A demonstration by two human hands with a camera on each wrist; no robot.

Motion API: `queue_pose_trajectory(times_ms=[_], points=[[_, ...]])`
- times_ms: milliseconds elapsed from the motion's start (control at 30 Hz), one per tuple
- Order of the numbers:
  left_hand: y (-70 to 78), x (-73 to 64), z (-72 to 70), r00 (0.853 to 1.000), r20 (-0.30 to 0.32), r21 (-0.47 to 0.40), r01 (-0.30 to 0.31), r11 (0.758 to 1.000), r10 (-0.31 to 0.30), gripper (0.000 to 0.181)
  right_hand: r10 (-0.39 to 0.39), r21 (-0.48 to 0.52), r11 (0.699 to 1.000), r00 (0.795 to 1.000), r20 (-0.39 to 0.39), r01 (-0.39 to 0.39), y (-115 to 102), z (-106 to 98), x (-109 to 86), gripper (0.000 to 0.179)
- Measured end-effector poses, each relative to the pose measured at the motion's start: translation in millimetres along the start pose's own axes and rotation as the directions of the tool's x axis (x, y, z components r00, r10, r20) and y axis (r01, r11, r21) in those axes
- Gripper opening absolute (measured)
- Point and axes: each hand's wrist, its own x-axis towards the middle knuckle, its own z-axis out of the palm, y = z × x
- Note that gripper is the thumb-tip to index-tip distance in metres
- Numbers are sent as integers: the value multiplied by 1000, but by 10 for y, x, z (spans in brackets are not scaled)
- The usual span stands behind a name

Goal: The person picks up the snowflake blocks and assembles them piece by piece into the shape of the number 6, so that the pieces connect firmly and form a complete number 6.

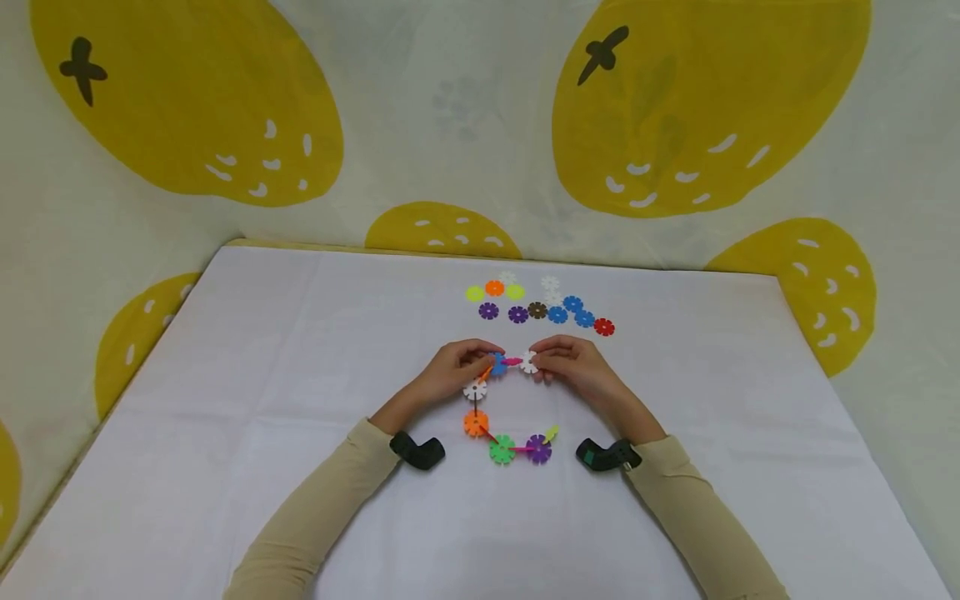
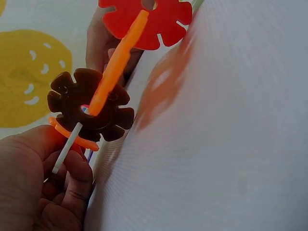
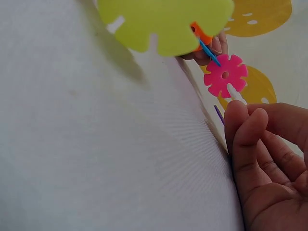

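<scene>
A C-shaped chain of notched plastic interlocking discs links my two hands. In the head view, my left hand (image 1: 459, 363) grips its upper left end, with a blue disc (image 1: 498, 364) at the fingertips. An orange disc (image 2: 89, 142) shows by my left thumb in the left wrist view. Thumb and fingers of my right hand (image 1: 573, 363) pinch the white disc (image 1: 528, 362) at the chain's end; it joins a pink disc (image 3: 225, 75). Further along hang a brown disc (image 2: 79, 91), a green disc (image 1: 502, 449) and a purple disc (image 1: 538, 448), ending at a yellow-green disc (image 3: 168, 24).
Beyond my hands, loose discs lie on the white-covered table (image 1: 300, 358): purple, blue, white, yellow-green, an orange disc (image 1: 494, 287), a brown disc (image 1: 537, 310) and a red disc (image 1: 603, 327). A fruit-patterned cloth (image 1: 450, 108) hangs behind the table's far edge.
</scene>
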Motion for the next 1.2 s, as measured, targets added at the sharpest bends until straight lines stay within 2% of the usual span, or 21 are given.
queue_pose_trajectory(times_ms=[267, 533, 833, 1000, 1200], points=[[2, -8, -17, 1000, 7, 10, 14, 1000, -14, 29, -46, -18, 999, 999, -11, 46, -11, 66, 0, 33], [32, -13, -12, 1000, -7, 12, 26, 1000, -26, 26, -60, -9, 998, 998, -16, 60, -8, 87, 14, 31], [25, 0, -22, 1000, -16, 28, 24, 999, -24, 26, -23, -44, 999, 998, -62, 20, -11, 124, 28, 28], [14, 5, -13, 999, -23, 18, 35, 999, -35, 26, -18, -42, 999, 999, -28, 17, -11, 91, -4, 35], [6, 1, 3, 998, -56, -27, 39, 999, -40, 25, -3, -85, 996, 1000, 9, 4, -4, 3, -58, 40]])
